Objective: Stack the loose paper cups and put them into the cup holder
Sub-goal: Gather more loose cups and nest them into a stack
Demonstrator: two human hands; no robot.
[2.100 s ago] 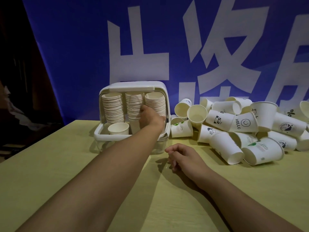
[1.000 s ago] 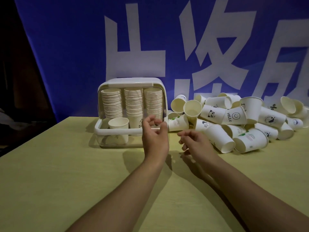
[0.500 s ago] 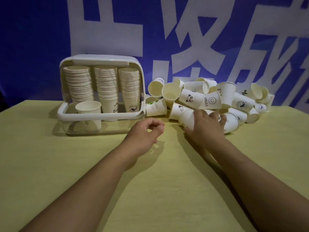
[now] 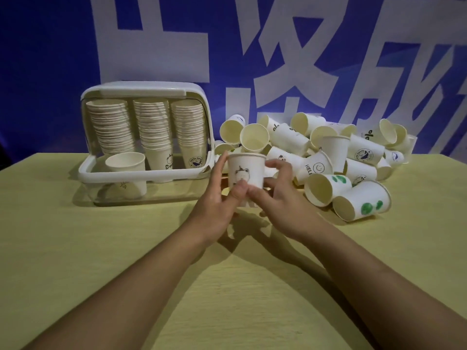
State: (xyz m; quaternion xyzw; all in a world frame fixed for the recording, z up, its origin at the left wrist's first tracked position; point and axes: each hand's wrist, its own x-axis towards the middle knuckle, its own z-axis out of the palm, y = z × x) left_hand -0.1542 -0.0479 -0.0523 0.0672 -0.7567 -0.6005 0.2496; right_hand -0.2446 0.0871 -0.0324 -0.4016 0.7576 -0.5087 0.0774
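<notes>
An upright white paper cup with a small cartoon print sits between both hands in the middle of the table. My left hand holds its left side with thumb and fingers, and my right hand grips its right side. To the left stands the white cup holder with three tall cup stacks inside and one single cup at its front left. A heap of loose paper cups lies at the right, several on their sides.
A blue banner with large white characters hangs right behind the table. The yellow tabletop stretches toward me in front of the holder and the heap.
My right hand took a cup from the heap and brought it upright to the middle. My left hand, empty before, now holds the cup too. The view shifted right and closer.
</notes>
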